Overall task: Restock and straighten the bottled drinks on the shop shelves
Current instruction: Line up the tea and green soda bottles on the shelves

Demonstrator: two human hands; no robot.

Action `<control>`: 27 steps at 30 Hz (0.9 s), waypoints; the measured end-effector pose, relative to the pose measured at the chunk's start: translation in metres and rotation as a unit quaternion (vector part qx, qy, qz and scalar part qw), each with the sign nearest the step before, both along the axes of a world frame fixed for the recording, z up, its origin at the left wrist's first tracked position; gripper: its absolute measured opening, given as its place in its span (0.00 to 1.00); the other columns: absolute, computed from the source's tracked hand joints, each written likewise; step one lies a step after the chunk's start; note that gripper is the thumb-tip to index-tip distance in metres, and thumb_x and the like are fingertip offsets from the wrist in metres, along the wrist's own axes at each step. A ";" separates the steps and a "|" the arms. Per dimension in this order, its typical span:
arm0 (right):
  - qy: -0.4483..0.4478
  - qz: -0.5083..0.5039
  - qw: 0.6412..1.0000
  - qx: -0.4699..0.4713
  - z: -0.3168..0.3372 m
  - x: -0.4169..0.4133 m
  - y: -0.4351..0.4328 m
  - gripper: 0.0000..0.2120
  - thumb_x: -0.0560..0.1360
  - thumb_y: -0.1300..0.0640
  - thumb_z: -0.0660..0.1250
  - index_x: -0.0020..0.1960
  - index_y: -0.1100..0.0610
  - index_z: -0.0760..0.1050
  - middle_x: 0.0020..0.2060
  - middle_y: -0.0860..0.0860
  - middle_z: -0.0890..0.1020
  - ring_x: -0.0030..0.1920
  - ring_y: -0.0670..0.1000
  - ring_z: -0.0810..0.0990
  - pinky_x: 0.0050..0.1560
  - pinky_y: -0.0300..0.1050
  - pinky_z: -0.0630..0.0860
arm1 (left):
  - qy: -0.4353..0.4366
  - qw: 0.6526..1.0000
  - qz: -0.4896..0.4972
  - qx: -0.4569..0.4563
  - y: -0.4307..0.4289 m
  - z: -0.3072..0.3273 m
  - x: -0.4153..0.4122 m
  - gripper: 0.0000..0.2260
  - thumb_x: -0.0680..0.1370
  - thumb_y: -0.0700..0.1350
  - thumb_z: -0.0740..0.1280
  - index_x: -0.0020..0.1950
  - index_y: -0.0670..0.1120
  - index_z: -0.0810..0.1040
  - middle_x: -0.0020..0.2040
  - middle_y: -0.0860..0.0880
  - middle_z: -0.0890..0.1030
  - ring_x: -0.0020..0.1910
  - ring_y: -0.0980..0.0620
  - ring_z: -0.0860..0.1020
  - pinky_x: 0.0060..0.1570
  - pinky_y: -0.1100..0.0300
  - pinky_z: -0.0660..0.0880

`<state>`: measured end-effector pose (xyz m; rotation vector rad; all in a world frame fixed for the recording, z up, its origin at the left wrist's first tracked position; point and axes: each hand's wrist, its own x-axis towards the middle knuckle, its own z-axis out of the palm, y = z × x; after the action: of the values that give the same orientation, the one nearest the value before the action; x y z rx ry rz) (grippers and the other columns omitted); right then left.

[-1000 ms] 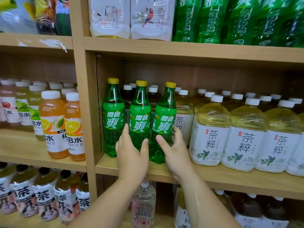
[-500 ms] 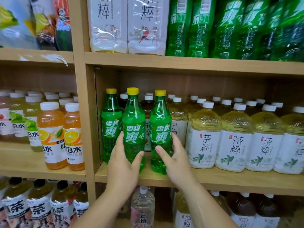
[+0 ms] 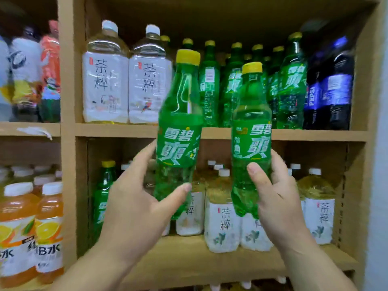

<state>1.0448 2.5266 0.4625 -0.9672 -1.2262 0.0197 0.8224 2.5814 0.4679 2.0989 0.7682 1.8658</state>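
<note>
The left hand [image 3: 134, 206] grips a green bottle [image 3: 178, 131], tilted right. The right hand [image 3: 275, 196] grips another green bottle [image 3: 251, 139], upright, before the shelves [image 3: 210, 261].

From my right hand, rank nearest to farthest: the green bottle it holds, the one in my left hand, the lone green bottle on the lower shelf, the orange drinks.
1. Right-held green bottle, gripped in the right hand.
2. Left-held green bottle, just leftward, in the left hand.
3. Lone green bottle, left end of the lower shelf.
4. Orange drinks, far left, neighbouring bay.
</note>
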 end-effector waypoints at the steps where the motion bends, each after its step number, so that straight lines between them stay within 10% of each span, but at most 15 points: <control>1: 0.002 -0.015 1.000 0.009 0.013 0.006 -0.004 0.24 0.77 0.34 0.66 0.72 0.32 0.66 0.62 0.22 0.75 0.64 0.28 0.73 0.64 0.35 0.73 | 0.001 1.000 -0.007 0.017 0.000 0.013 0.004 0.33 0.68 0.56 0.78 0.71 0.65 0.70 0.57 0.71 0.79 0.56 0.66 0.80 0.58 0.58 0.78; 3: 0.005 -0.048 0.999 0.023 0.041 0.021 -0.010 0.22 0.78 0.37 0.63 0.70 0.33 0.64 0.59 0.15 0.69 0.60 0.21 0.68 0.64 0.25 0.66 | -0.008 0.999 -0.022 0.039 0.000 0.045 0.015 0.29 0.68 0.54 0.80 0.64 0.68 0.69 0.50 0.80 0.76 0.47 0.74 0.78 0.50 0.74 0.75; 5: -0.011 -0.087 0.995 0.039 0.071 0.040 -0.009 0.34 0.77 0.33 0.63 0.80 0.43 0.61 0.74 0.31 0.66 0.73 0.34 0.65 0.75 0.40 0.62 | -0.011 0.998 -0.038 0.049 0.000 0.081 0.029 0.26 0.70 0.52 0.79 0.56 0.70 0.67 0.42 0.84 0.72 0.43 0.78 0.75 0.41 0.80 0.70; 8: -0.029 -0.131 0.990 0.033 0.112 0.059 -0.004 0.39 0.78 0.33 0.63 0.82 0.48 0.57 0.80 0.45 0.64 0.78 0.46 0.63 0.79 0.52 0.60 | -0.018 0.996 -0.050 0.076 0.008 0.131 0.056 0.24 0.71 0.52 0.80 0.58 0.65 0.69 0.44 0.67 0.79 0.44 0.71 0.78 0.44 0.73 0.74; 11: -0.040 -0.149 0.988 0.013 0.139 0.071 0.009 0.34 0.83 0.41 0.62 0.83 0.51 0.54 0.80 0.48 0.62 0.79 0.48 0.61 0.71 0.38 0.57 | -0.015 0.995 -0.051 0.081 0.025 0.162 0.089 0.28 0.70 0.55 0.80 0.66 0.57 0.71 0.48 0.63 0.76 0.51 0.55 0.80 0.52 0.53 0.78; 27: -0.054 -0.188 0.981 -0.017 0.152 0.092 0.048 0.32 0.84 0.43 0.59 0.82 0.52 0.51 0.80 0.53 0.63 0.77 0.55 0.65 0.65 0.44 0.62 | 0.104 0.994 0.016 -0.008 0.069 0.165 0.164 0.42 0.71 0.60 0.77 0.78 0.49 0.60 0.70 0.44 0.75 0.64 0.44 0.75 0.52 0.58 0.68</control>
<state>1.1371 2.5747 0.6142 -1.2303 -1.1268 -0.3147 0.9863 2.6501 0.6332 2.3097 0.8634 1.6660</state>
